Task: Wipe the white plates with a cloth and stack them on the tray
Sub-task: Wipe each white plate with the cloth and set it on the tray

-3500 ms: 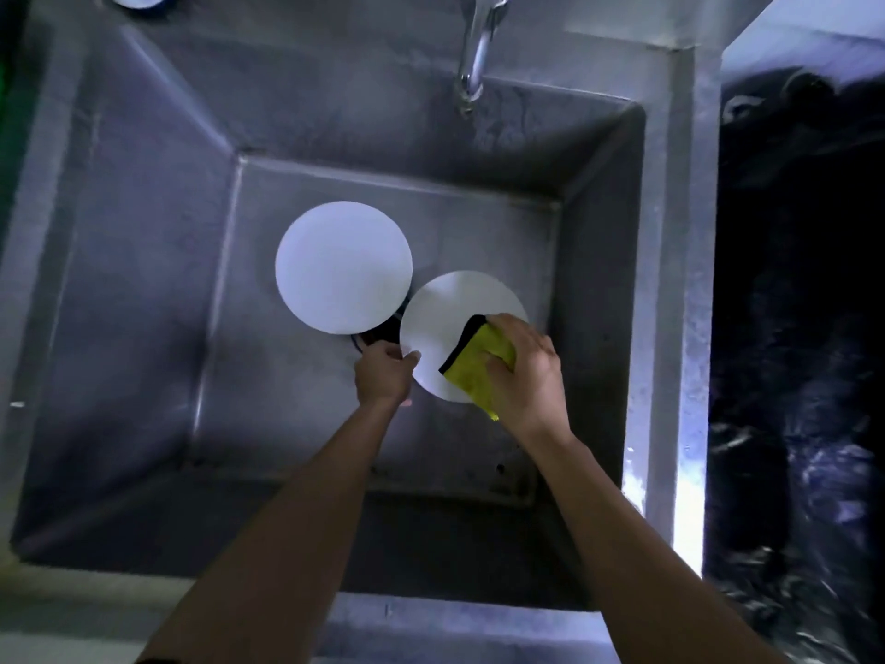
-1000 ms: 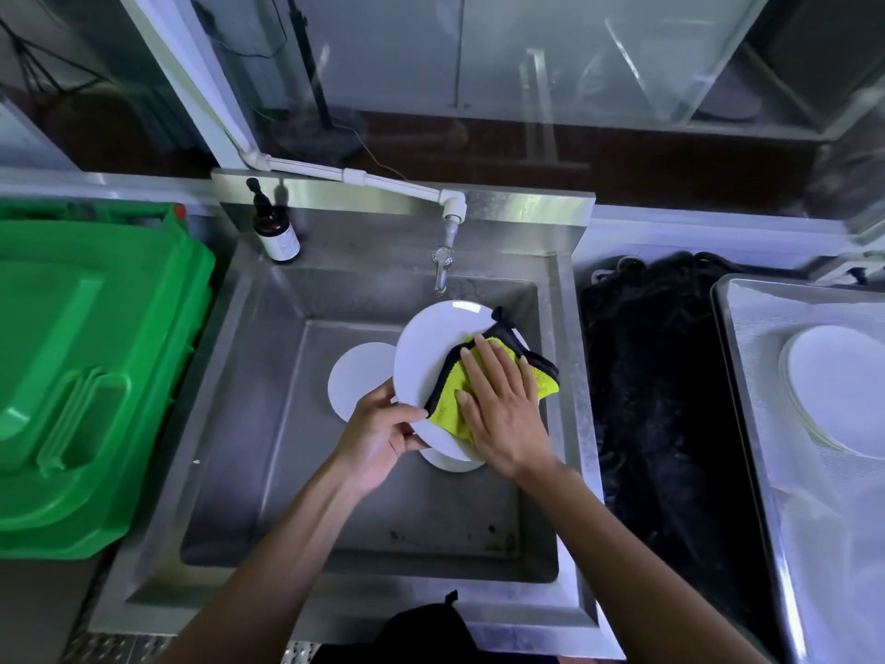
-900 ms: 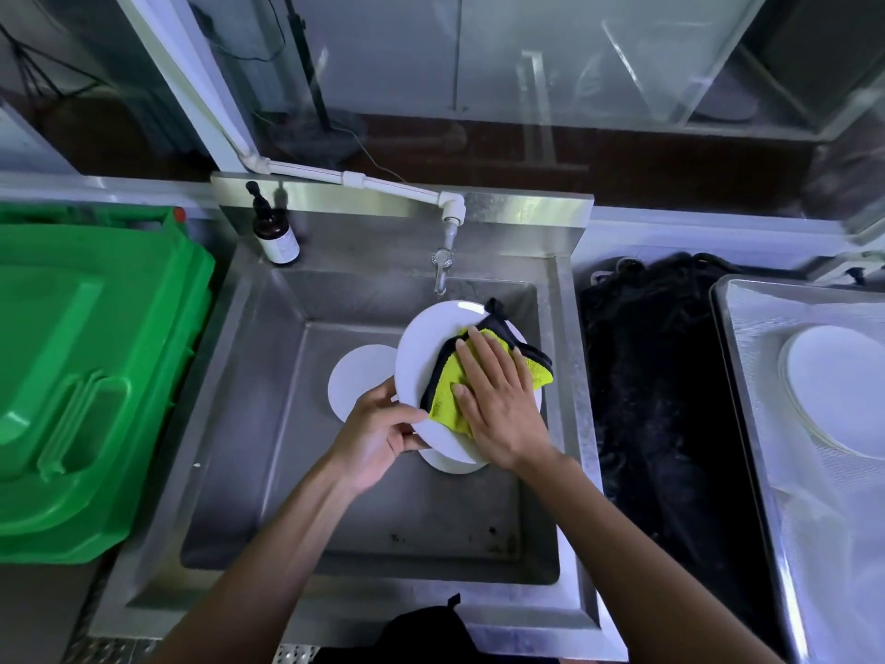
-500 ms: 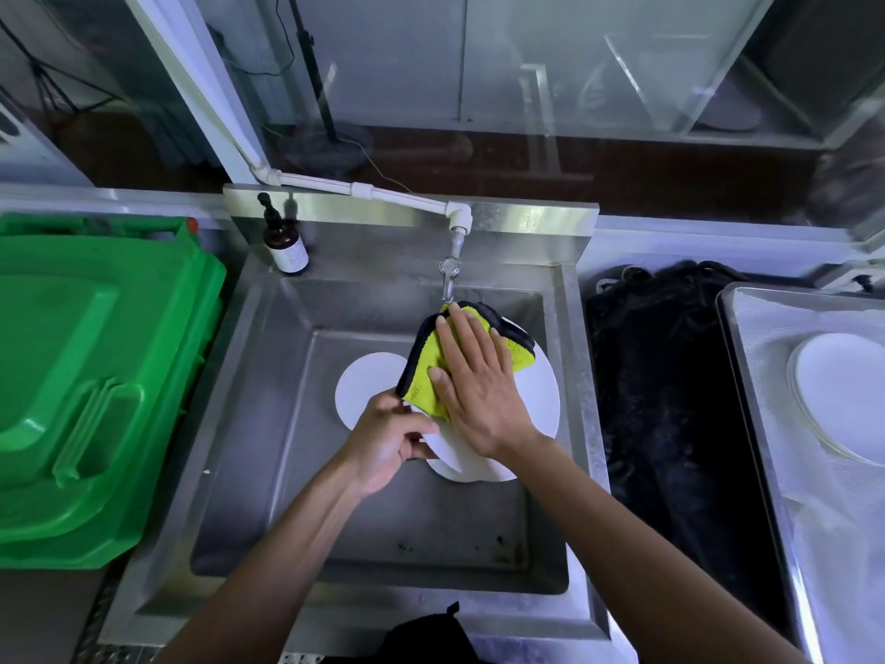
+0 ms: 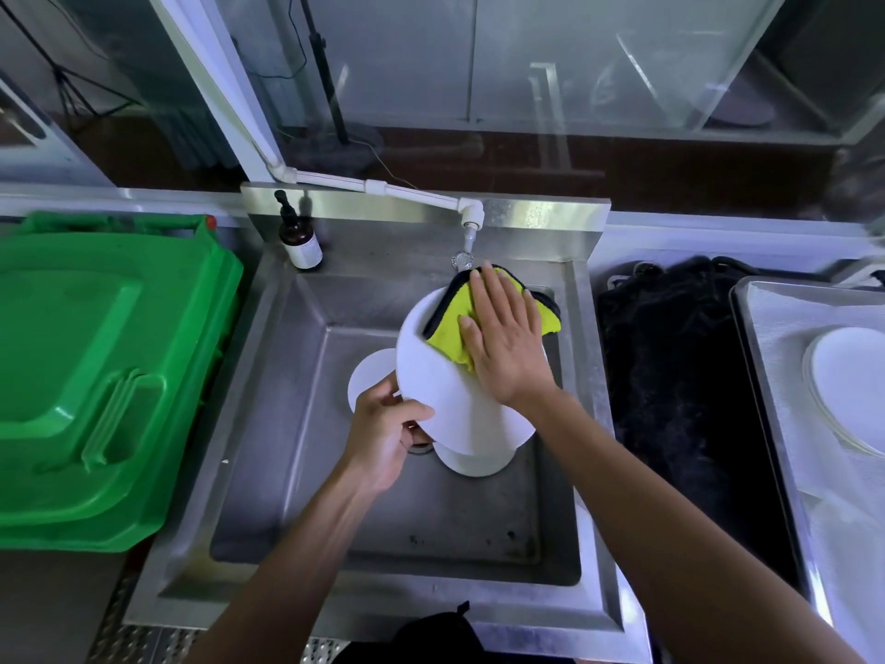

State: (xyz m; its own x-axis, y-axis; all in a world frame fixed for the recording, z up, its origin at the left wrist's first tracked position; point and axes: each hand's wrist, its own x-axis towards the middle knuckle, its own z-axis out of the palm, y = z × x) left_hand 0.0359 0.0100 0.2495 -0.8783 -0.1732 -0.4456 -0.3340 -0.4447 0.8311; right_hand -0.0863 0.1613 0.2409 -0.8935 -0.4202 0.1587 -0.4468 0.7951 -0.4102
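Over the steel sink (image 5: 268, 424) the left hand (image 5: 383, 433) grips the near-left rim of a white plate (image 5: 431, 376), thumb on its upper face and fingers curled beneath, holding it tilted above the basin. The right hand (image 5: 503, 342) lies flat on a yellow cloth (image 5: 448, 335) with a dark edge, fingers straight and together, pressing the cloth against the far part of that plate. Two more white plates rest on the sink floor: one (image 5: 371, 376) shows behind the held plate to the left, another (image 5: 474, 464) peeks out beneath its near edge. The tap (image 5: 467, 242) hangs just beyond the cloth, fed by a white pipe (image 5: 373, 186) along the back wall. A brown pump bottle (image 5: 299, 239) with a pale label stands on the sink's back-left corner; its lettering is too small to read. A green bin lid (image 5: 96, 366) fills the left side. To the right of the sink lies dark netted material (image 5: 670, 376), and past it a metal tray (image 5: 766, 424) carrying a stack of white plates (image 5: 852, 381) at the frame's edge.
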